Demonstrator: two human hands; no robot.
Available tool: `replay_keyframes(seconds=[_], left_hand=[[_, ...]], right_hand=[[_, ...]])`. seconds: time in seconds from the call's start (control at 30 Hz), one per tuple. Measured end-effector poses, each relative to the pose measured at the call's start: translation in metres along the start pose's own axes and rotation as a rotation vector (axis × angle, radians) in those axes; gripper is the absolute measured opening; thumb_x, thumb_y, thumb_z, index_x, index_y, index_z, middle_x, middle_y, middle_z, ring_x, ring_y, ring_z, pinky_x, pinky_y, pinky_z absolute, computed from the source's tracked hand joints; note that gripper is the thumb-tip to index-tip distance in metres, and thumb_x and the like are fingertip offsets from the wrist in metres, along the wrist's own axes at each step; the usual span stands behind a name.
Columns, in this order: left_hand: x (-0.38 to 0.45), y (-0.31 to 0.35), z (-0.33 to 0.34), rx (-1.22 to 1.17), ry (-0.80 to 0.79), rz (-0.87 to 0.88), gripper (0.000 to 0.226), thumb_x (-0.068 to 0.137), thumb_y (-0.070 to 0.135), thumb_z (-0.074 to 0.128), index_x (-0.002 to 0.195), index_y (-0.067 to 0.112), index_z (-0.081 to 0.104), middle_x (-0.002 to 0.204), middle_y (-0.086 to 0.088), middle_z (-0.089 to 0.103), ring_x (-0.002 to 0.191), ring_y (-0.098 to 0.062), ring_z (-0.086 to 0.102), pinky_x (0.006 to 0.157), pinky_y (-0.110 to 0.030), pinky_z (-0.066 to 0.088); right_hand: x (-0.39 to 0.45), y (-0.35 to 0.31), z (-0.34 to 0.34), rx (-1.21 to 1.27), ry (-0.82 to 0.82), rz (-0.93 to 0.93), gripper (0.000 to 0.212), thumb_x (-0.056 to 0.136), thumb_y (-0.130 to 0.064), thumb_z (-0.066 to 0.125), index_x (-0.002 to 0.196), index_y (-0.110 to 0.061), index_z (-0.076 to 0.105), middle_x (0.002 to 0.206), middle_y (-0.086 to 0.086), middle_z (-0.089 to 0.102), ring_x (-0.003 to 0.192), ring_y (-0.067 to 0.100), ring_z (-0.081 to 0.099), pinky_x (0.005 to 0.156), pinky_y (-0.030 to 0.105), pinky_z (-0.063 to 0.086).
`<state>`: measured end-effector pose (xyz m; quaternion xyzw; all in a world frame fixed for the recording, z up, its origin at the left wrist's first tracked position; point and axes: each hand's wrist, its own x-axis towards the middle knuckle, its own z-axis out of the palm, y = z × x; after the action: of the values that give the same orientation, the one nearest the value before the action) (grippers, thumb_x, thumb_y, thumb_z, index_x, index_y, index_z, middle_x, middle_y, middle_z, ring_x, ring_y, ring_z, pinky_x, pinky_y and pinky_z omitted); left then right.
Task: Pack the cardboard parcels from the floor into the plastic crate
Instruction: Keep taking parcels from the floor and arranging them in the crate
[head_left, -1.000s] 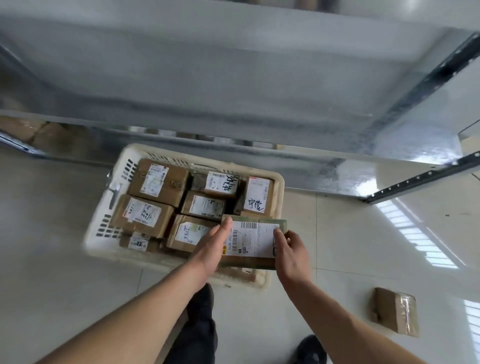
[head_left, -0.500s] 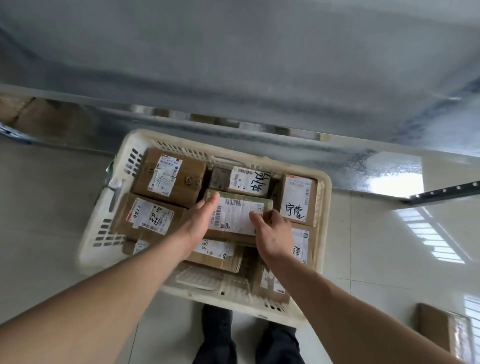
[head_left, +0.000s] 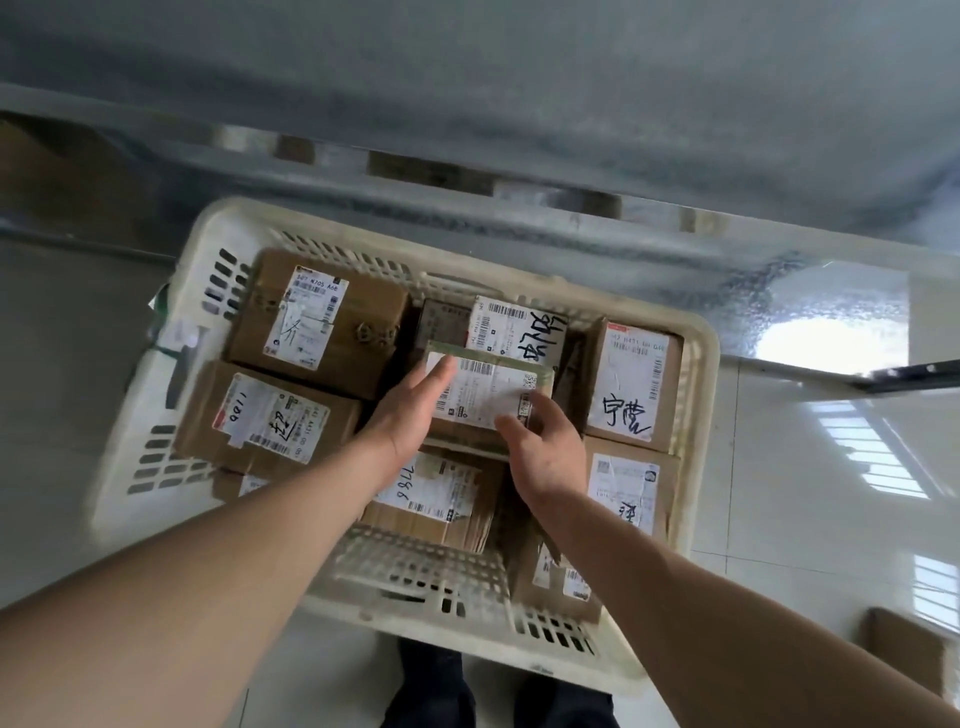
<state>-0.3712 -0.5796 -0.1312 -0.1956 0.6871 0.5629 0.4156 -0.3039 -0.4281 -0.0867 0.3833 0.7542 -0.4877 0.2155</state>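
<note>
View from the head camera, looking down into the crate (head_left: 698, 364). The step in hand is judged to be the seating of one parcel (head_left: 488, 392) among those already packed. This parcel lies label-up at the middle of the crate, on top of the layer below it, just in front of the parcel with bold black writing (head_left: 519, 332) by the crate's far wall. The left hand (head_left: 410, 415) lies on the parcel's left end, fingers nearly straight and flat on the label, gripping nothing. The right hand (head_left: 545, 452) meets the parcel's near right corner with loosely bent fingers; whether it pinches the edge or merely touches it cannot be told.

Other parcels fill the crate's far-left corner (head_left: 317, 322), its left side (head_left: 270, 421) and its right side (head_left: 634, 384). The crate's near part shows bare lattice floor, so room remains.

One more parcel (head_left: 906, 654) lies on the floor (head_left: 810, 519), beyond the crate's near right corner; the task is therefore judged unfinished.

The next move calls for letting go of the seated parcel once it rests level, then reaching right of the crate for the parcel on the floor, which would suit the bare near part.
</note>
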Motion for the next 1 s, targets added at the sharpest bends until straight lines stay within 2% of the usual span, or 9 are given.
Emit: replay_keyframes(seconds=[0.1, 0.2, 0.33, 0.43, 0.53, 0.63, 0.73, 0.8, 1.0], left_hand=[[-0.005, 0.005, 0.009, -0.021, -0.060, -0.006, 0.098, 0.061, 0.099, 0.047, 0.145, 0.049, 0.041, 0.152, 0.012, 0.046, 0.141, -0.015, 0.039, 0.116, -0.054, 0.027], [-0.005, 0.012, 0.014, 0.008, -0.126, -0.024, 0.100, 0.060, 0.101, 0.044, 0.147, 0.052, 0.035, 0.156, 0.013, 0.040, 0.147, -0.018, 0.031, 0.117, -0.059, 0.020], [-0.009, 0.022, 0.015, 0.059, -0.127, -0.040, 0.108, 0.063, 0.097, 0.039, 0.156, 0.044, 0.021, 0.164, 0.009, 0.024, 0.151, -0.020, 0.018, 0.119, -0.056, 0.013], [-0.014, 0.027, 0.015, 0.071, -0.070, -0.015, 0.116, 0.058, 0.101, 0.039, 0.156, 0.040, 0.023, 0.163, 0.007, 0.028, 0.149, -0.020, 0.025, 0.120, -0.053, 0.017], [-0.022, 0.033, 0.014, 0.044, -0.036, -0.011, 0.118, 0.056, 0.103, 0.043, 0.154, 0.038, 0.030, 0.158, 0.005, 0.038, 0.146, -0.020, 0.034, 0.119, -0.054, 0.023], [-0.041, 0.045, 0.016, 0.041, -0.011, 0.010, 0.114, 0.062, 0.099, 0.042, 0.155, 0.035, 0.030, 0.158, 0.009, 0.035, 0.146, -0.018, 0.032, 0.121, -0.052, 0.021], [-0.059, 0.054, 0.017, 0.028, 0.007, 0.018, 0.115, 0.058, 0.101, 0.046, 0.153, 0.036, 0.034, 0.156, 0.007, 0.042, 0.142, -0.018, 0.039, 0.119, -0.053, 0.026], [-0.069, 0.059, 0.020, 0.036, 0.019, 0.017, 0.112, 0.060, 0.100, 0.046, 0.151, 0.035, 0.039, 0.152, 0.006, 0.048, 0.139, -0.018, 0.043, 0.118, -0.053, 0.028], [-0.130, 0.102, 0.050, 0.092, 0.048, 0.055, 0.096, 0.069, 0.094, 0.043, 0.145, 0.035, 0.048, 0.147, 0.010, 0.052, 0.137, -0.016, 0.044, 0.117, -0.051, 0.029]], right_hand=[[-0.001, 0.000, -0.005, -0.003, 0.048, 0.031, 0.056, 0.093, -0.030, 0.063, 0.146, -0.021, 0.051, 0.140, 0.006, 0.061, 0.126, 0.025, 0.056, 0.097, 0.031, 0.041], [0.002, -0.002, -0.007, -0.038, 0.040, 0.027, 0.068, 0.087, -0.040, 0.059, 0.150, -0.018, 0.047, 0.145, 0.008, 0.057, 0.131, 0.029, 0.054, 0.106, 0.038, 0.044], [0.006, -0.006, -0.008, -0.071, 0.021, 0.040, 0.059, 0.090, -0.031, 0.062, 0.146, -0.018, 0.050, 0.140, 0.011, 0.058, 0.125, 0.031, 0.056, 0.100, 0.039, 0.046], [0.001, -0.011, -0.010, -0.088, 0.015, 0.010, 0.072, 0.080, -0.044, 0.055, 0.145, -0.015, 0.051, 0.145, 0.012, 0.054, 0.136, 0.032, 0.048, 0.107, 0.045, 0.045], [-0.008, -0.017, -0.016, -0.085, 0.017, 0.006, 0.084, 0.075, -0.046, 0.051, 0.151, -0.013, 0.045, 0.155, 0.010, 0.047, 0.147, 0.030, 0.037, 0.115, 0.050, 0.039], [-0.018, -0.026, -0.028, -0.043, 0.020, -0.005, 0.075, 0.083, -0.041, 0.057, 0.151, -0.013, 0.046, 0.156, 0.009, 0.047, 0.148, 0.028, 0.037, 0.118, 0.050, 0.036], [-0.027, -0.034, -0.043, -0.012, 0.006, -0.005, 0.063, 0.092, -0.027, 0.062, 0.151, -0.012, 0.046, 0.154, 0.008, 0.049, 0.142, 0.026, 0.044, 0.114, 0.042, 0.038], [-0.035, -0.039, -0.056, 0.001, 0.009, -0.007, 0.062, 0.092, -0.026, 0.063, 0.150, -0.012, 0.047, 0.153, 0.005, 0.050, 0.139, 0.026, 0.048, 0.111, 0.040, 0.039], [-0.064, -0.055, -0.101, 0.029, 0.039, -0.032, 0.061, 0.093, -0.025, 0.063, 0.151, -0.012, 0.047, 0.154, 0.006, 0.050, 0.142, 0.026, 0.045, 0.115, 0.037, 0.035]])
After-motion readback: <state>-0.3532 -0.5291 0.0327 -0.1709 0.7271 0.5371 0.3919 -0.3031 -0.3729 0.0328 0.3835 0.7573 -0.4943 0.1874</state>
